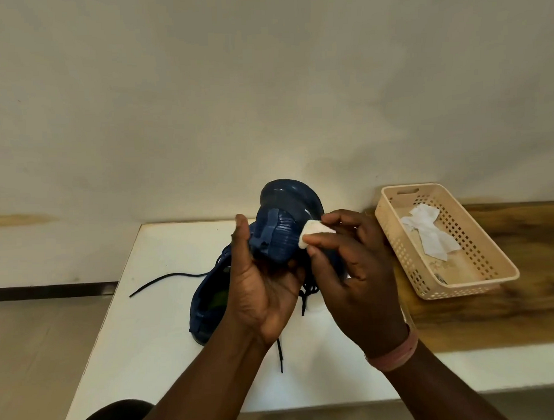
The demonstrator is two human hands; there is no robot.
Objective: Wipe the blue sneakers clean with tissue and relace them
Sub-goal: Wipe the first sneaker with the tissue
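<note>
White tissue [312, 231] pinched against sneaker [282, 222].

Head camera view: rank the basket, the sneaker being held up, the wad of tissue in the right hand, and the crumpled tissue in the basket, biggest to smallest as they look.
1. Basket
2. Held sneaker, though being nearer the camera may flatter it
3. Crumpled tissue in the basket
4. Tissue wad pinched in the right hand

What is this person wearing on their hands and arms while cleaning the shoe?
Very little. Both forearms are bare as far as the picture shows, with no sleeves in view and no gloves. The left hand has no ring, watch or band that can be seen. The right hand has one item at the wrist: a pinkish band, which looks like a couple of thin loops stacked together.
</note>
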